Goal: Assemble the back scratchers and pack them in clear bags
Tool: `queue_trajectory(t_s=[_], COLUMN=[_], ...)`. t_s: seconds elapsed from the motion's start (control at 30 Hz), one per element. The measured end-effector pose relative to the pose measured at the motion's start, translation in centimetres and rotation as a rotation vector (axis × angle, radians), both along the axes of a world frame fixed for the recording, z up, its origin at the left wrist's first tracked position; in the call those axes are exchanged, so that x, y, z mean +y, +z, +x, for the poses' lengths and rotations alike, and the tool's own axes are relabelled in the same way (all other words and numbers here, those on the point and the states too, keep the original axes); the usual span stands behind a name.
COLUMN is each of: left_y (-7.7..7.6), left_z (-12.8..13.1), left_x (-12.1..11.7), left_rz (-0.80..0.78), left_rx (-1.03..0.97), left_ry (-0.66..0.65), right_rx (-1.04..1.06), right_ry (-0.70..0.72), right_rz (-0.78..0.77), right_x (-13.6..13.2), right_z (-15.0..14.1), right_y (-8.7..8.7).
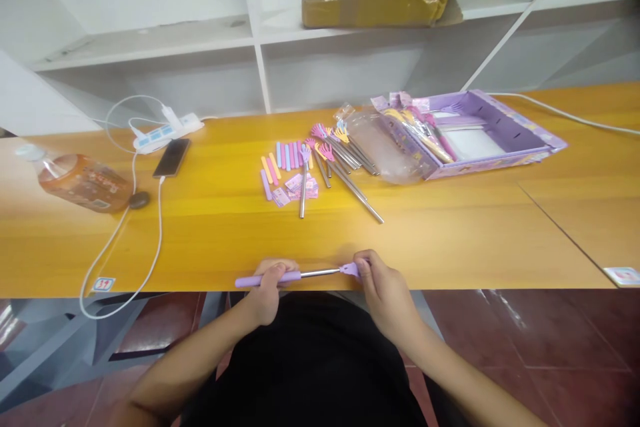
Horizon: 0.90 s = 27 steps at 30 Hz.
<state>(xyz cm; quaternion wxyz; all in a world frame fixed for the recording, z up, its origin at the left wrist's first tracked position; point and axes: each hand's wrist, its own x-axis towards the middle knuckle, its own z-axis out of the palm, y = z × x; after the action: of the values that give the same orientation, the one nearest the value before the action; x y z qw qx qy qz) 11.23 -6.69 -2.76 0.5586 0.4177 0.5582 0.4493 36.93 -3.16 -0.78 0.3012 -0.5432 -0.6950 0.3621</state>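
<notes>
A back scratcher (320, 273) with a purple handle, a metal rod and a purple claw head lies level between my two hands at the table's front edge. My left hand (270, 290) is closed round the purple handle. At the other end, my right hand (383, 287) pinches the claw head, and its fingers hide most of it. Farther back lie several hand-shaped scratcher heads on metal rods (356, 195), in pink, purple, yellow and blue. Beside them is a row of loose coloured handles (289, 156), with small pink printed cards (301, 187) in front.
A purple open box (537, 141) holds more scratchers, and a clear plastic bag (385, 147) lies against it. On the left are an orange drink bottle (85, 181), a phone (172, 157), a power strip (170, 132) and white cables. A taped carton (380, 0) sits on the shelf.
</notes>
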Motion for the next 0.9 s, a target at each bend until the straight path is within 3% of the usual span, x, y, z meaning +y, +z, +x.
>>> queue_trajectory(t_s=[0.1, 0.37, 0.5, 0.67, 0.77, 0.9], left_y=[0.3, 0.4, 0.3, 0.8, 1.6, 3.1], left_z=[0.0, -0.9, -1.3, -1.5, -2.1, -6.0], left_x=[0.2, 0.3, 0.5, 1.2, 1.9, 2.1], left_rz=[0.063, 0.167, 0.206, 0.129, 0.103, 0.126], left_rx=[0.022, 0.096, 0.023, -0.162, -0.250, -0.241], left_ry=[0.036, -0.079, -0.157, -0.133, -0.079, 0.092], right_rx=[0.002, 0.121, 0.221, 0.295, 0.304, 0.343], right_ry=[0.005, 0.062, 0.087, 0.085, 0.012, -0.170], right_rz=[-0.008, -0.083, -0.120, -0.129, -0.113, -0.105], right_x=[-0.1, 0.0, 0.1, 0.4, 1.0, 2.9], right_z=[-0.1, 0.0, 0.5, 0.9, 1.4, 4.5], right_y=[-0.2, -0.2, -0.6, -0.6, -0.3, 0.2])
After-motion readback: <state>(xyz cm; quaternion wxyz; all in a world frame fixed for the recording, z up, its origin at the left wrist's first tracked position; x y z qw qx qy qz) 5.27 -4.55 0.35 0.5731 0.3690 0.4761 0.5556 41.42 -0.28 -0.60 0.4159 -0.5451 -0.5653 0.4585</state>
